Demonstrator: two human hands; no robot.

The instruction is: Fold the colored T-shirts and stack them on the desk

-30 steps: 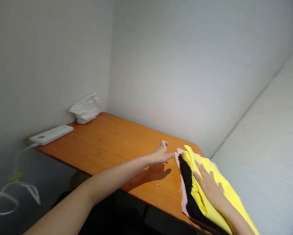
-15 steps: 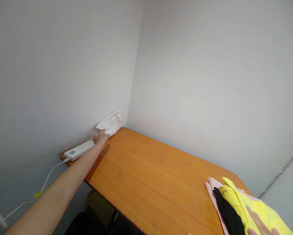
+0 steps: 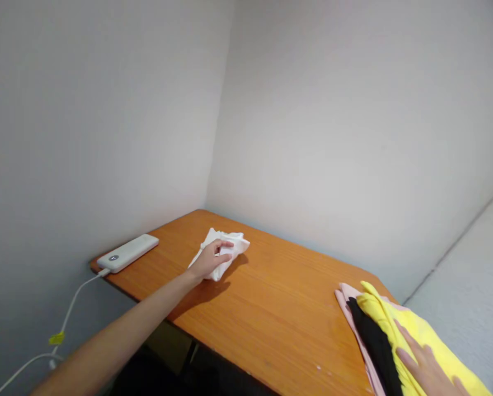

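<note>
My left hand [image 3: 210, 260] grips a crumpled white cloth [image 3: 232, 247] that lies on the orange wood-grain table [image 3: 279, 313], with my fingers closed over it. At the table's near right corner lies a folded stack: a yellow cloth [image 3: 411, 330] on top, with a black cloth [image 3: 374, 344] and a pink cloth [image 3: 349, 308] showing at its edge. My right hand [image 3: 425, 368] rests flat on the yellow cloth, fingers apart. The lower part of the stack runs out of the picture.
A white power bank [image 3: 127, 253] lies at the table's left end beside the wall, its white cable [image 3: 71, 308] hanging down past a yellow tag [image 3: 56, 338]. Grey walls [image 3: 312, 137] meet behind the table. A pale grey padded surface [image 3: 469, 264] runs along the right.
The white cloth has left the wall corner and now lies out on the table under my left hand, which has closed on it. My right hand stays on the stack.
</note>
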